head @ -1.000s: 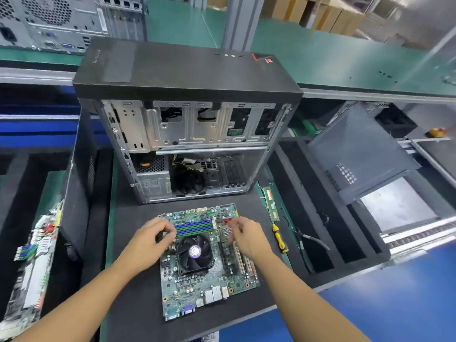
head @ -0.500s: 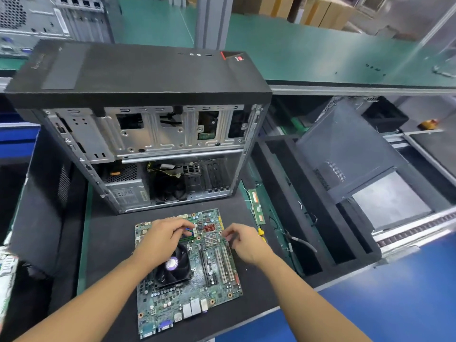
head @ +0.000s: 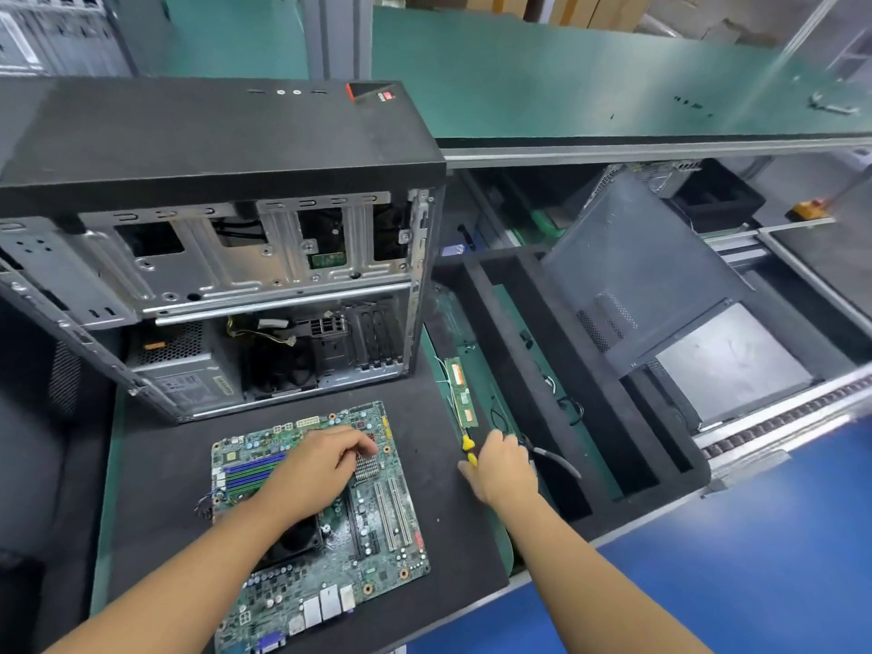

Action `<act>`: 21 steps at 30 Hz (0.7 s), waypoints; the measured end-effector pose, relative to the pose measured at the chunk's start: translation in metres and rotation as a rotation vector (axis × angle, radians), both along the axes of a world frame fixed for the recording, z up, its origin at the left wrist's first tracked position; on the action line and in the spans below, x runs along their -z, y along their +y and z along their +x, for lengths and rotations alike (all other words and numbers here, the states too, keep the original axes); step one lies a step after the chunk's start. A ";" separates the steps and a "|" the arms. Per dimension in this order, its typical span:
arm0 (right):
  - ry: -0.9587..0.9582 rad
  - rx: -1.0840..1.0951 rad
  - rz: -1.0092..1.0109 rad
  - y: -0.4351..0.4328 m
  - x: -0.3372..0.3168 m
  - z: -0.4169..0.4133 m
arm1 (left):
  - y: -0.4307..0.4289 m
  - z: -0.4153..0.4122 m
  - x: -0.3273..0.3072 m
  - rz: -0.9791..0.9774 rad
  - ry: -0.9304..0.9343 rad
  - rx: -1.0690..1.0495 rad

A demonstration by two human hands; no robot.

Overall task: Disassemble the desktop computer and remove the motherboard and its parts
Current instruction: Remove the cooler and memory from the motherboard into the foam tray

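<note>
Head view: motherboard (head: 368,526) lay flat on the black mat (head: 155,488) before the open case (head: 226,257). Left hand (head: 321,469) rested on it, fingers curled, grip undetermined; right hand (head: 502,469) gripped the screwdriver (head: 467,444). Board judged light, stiff, fragile; lift by bare edges, not by components.

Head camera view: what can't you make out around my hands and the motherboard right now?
All in the head view:
- CPU fan: mostly hidden under the left forearm.
- Left hand: whatever its fingertips touch on the motherboard is covered by the hand itself.
- Right hand: covers most of the yellow-handled screwdriver, so the grip is unclear.
- RAM stick: label too small to read.
</note>
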State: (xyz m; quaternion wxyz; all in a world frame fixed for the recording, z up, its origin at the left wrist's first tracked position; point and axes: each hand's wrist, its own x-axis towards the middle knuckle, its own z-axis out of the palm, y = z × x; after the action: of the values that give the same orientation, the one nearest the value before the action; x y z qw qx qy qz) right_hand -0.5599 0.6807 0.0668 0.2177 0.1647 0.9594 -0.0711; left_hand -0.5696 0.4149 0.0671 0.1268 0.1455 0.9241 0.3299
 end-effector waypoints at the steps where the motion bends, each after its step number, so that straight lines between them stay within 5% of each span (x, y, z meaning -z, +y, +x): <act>1: -0.045 -0.005 0.001 0.002 0.003 0.001 | 0.001 0.000 0.000 -0.004 -0.004 -0.003; 9: 0.149 -0.011 -0.064 -0.009 -0.016 -0.006 | -0.027 0.001 -0.009 0.063 -0.087 -0.132; 15: 0.547 -0.129 -0.482 -0.050 -0.073 -0.015 | -0.053 0.006 -0.007 0.248 -0.101 -0.294; 18: 0.457 -0.274 -0.693 -0.079 -0.097 -0.014 | -0.061 0.013 -0.006 0.263 -0.120 -0.272; 21: 0.342 -0.396 -0.699 -0.104 -0.110 -0.009 | -0.063 0.018 -0.008 0.235 -0.138 -0.158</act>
State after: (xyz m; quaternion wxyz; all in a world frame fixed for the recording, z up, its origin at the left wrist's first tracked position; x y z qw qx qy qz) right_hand -0.5691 0.5770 0.1767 0.1079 -0.1202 0.9130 -0.3747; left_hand -0.5511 0.3519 0.0753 0.1459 0.0632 0.8767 0.4540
